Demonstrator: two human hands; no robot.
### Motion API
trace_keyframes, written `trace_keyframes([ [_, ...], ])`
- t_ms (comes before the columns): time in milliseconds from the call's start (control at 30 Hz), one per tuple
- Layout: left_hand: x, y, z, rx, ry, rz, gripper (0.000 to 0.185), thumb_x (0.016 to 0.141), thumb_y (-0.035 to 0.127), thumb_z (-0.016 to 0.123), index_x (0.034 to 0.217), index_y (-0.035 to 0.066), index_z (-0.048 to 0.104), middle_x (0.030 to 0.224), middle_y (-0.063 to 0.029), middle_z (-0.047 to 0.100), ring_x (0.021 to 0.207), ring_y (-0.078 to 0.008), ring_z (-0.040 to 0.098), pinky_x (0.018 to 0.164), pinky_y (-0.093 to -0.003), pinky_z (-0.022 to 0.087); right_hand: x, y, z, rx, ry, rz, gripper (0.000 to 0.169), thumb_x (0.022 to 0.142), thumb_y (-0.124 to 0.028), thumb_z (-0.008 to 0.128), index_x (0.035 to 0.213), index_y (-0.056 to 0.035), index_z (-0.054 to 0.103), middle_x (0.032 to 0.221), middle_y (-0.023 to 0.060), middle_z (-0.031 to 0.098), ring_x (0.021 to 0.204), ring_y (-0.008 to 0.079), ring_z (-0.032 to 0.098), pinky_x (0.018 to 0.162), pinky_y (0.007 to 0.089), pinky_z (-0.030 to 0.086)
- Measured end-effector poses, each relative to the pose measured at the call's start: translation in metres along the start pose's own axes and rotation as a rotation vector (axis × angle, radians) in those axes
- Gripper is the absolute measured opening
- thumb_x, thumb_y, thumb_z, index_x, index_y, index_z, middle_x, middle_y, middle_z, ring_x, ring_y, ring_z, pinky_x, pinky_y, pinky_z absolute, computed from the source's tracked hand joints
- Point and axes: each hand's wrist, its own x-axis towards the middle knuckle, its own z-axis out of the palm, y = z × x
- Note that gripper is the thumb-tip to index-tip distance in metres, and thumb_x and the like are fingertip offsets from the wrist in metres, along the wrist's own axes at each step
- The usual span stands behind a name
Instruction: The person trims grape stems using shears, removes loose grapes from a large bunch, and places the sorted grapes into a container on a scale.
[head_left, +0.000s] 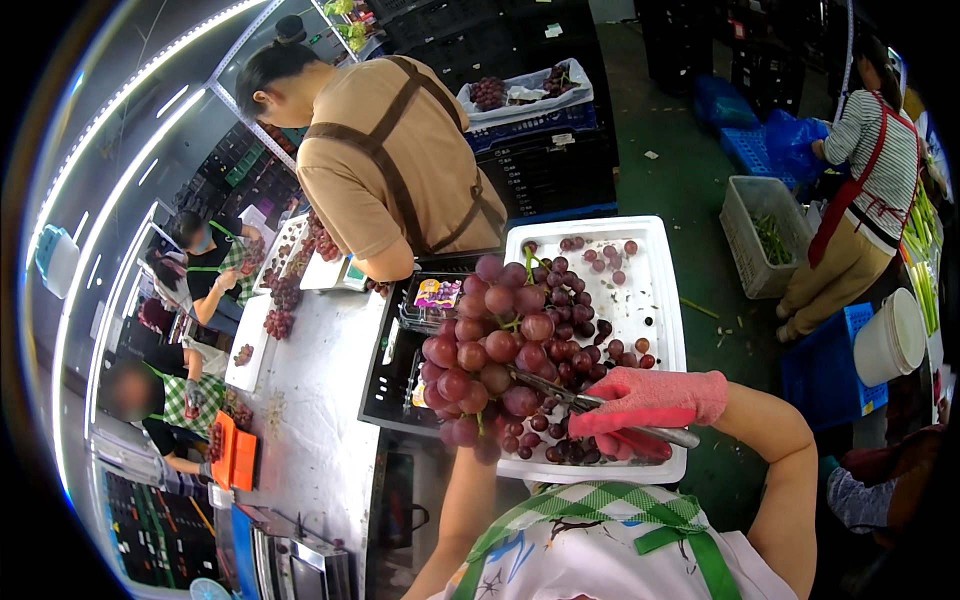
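A large bunch of red grapes (487, 345) is held up above a white foam tray (667, 300). My left forearm (465, 491) reaches up beneath this bunch, and the grapes hide the hand that supports it. My right hand (637, 409), in a pink-red glove, grips a pair of metal scissors (551, 388). Their blades point left into the grapes; whether they are parted cannot be made out. Loose grapes (607, 259) and smaller clusters (566, 296) lie in the tray, with bits of stem and dark specks.
Left of the tray is a black crate (379, 382) with clear labelled packs (435, 294). A steel table (322, 390) runs beyond it. One co-worker (397, 157) stands close ahead; others work at left and right. Stacked black crates (547, 172) rise behind; a grey bin (769, 240) stands right.
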Motion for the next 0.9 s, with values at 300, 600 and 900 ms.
trace_keyframes([
  [300, 0.007, 0.008, 0.004, 0.022, 0.008, 0.009, 0.044, 0.097, 0.037, 0.049, 0.132, 0.012, 0.041, 0.134, -0.0039, 0.047, 0.115, -0.0207, 0.05, 0.102, -0.0395, 0.038, 0.01, 0.017, -0.007, -0.02, 0.05, -0.019, 0.036, 0.095, -0.035, 0.057, 0.105, -0.001, 0.062, 0.069, 0.0016, 0.062, 0.057, 0.0072, 0.059, 0.049, 0.0214, 0.048],
  [600, 0.008, 0.013, 0.005, 0.031, 0.017, 0.007, 0.042, 0.097, 0.037, 0.048, 0.13, 0.012, 0.043, 0.131, -0.0045, 0.048, 0.113, -0.0212, 0.05, 0.1, -0.0381, 0.04, 0.002, 0.025, -0.011, 0.033, 0.15, -0.06, 0.035, 0.091, -0.039, 0.063, 0.083, -0.0053, 0.06, 0.066, 0.0004, 0.058, 0.055, 0.0069, 0.056, 0.05, 0.0225, 0.046],
  [900, 0.004, 0.02, 0.003, 0.017, 0.022, 0.004, 0.039, 0.098, 0.038, 0.047, 0.127, 0.011, 0.045, 0.128, -0.0052, 0.049, 0.112, -0.0217, 0.05, 0.097, -0.0368, 0.042, 0.014, 0.056, -0.006, 0.132, 0.407, -0.215, 0.029, 0.09, -0.032, 0.065, 0.099, -0.0055, 0.057, 0.079, -0.0011, 0.058, 0.065, 0.0054, 0.053, 0.058, 0.0224, 0.045],
])
